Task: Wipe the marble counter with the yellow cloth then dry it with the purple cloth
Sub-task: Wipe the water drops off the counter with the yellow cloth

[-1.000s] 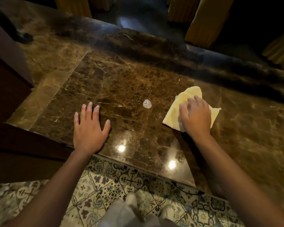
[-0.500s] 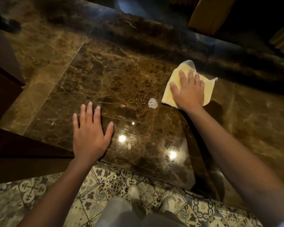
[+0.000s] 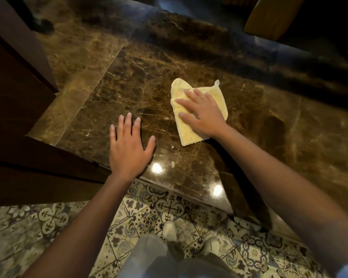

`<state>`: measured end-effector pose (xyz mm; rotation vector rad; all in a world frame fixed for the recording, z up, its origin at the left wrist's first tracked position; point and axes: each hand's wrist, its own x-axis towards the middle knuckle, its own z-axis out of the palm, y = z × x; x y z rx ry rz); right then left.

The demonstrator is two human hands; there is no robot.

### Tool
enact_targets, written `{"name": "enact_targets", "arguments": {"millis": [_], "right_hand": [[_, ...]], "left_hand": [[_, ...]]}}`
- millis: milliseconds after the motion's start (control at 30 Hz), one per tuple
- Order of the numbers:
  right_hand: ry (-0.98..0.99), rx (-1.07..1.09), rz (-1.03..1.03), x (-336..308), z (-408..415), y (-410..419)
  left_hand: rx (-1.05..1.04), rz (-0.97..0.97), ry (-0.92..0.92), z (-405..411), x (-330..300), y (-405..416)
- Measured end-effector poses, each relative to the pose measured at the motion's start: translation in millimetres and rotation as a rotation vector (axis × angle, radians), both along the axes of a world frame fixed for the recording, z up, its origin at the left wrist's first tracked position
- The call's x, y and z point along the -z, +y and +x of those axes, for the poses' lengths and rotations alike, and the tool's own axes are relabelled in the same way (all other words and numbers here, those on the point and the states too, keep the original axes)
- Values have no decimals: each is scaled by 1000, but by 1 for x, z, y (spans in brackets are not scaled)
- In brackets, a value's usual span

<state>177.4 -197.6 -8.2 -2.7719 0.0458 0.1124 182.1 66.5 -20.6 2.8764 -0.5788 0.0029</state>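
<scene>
The brown marble counter fills the upper part of the head view. A pale yellow waffle cloth lies on it near the middle, with a small hanging loop at its far corner. My right hand presses flat on the cloth, fingers spread and pointing left. To the left of the cloth, my left hand rests palm down on the bare marble close to the front edge, holding nothing. No purple cloth is in view.
Dark wooden panelling borders the counter on the left. A darker raised marble ledge runs along the back, with yellow-draped chairs beyond. Patterned floor tiles and my feet lie below the counter's front edge.
My right hand has swept the yellow cloth from the far right back toward the middle and nearer my left hand. The white blob on the marble is no longer visible. My left hand stayed planted.
</scene>
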Motion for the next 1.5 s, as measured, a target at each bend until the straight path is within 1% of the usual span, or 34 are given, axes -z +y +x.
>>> {"name": "enact_targets", "arguments": {"millis": [100,200,267,333,433,567,633,700,800,867,967,1100,1200,1267,1367,1500], "right_hand": [[14,-22,-138,4,-34,17],[14,-1,-192,4,-76,27],[18,73,-220,6,-100,22],[36,205,-228,7,-106,9],[70,360,-225,7,-85,-15],[92,459,-171,5,-31,-57],[98,483,-158,3,2,-65],[95,452,-171,2,28,-55],[82,289,-162,2,37,-19],[83,179,-173,2,21,7],[82,60,-189,2,-28,38],[74,4,-171,2,-107,64],[76,4,-180,3,-162,72],[67,49,-181,3,-192,71],[81,209,-195,5,-214,61],[88,449,-195,7,-193,28]], "left_hand": [[14,-3,17,0,0,-1],[70,-12,50,7,-1,9],[96,5,37,16,-1,22],[63,26,32,25,-1,32],[31,66,52,28,3,31],[24,50,24,28,4,30],[15,39,13,28,4,31],[12,29,10,27,4,29],[9,22,17,27,2,30],[8,20,20,27,2,30],[4,15,15,26,2,30],[11,15,8,25,2,31],[17,21,2,25,3,31],[22,14,-3,24,3,31],[20,16,3,25,4,31],[16,11,-2,25,5,31]]}}
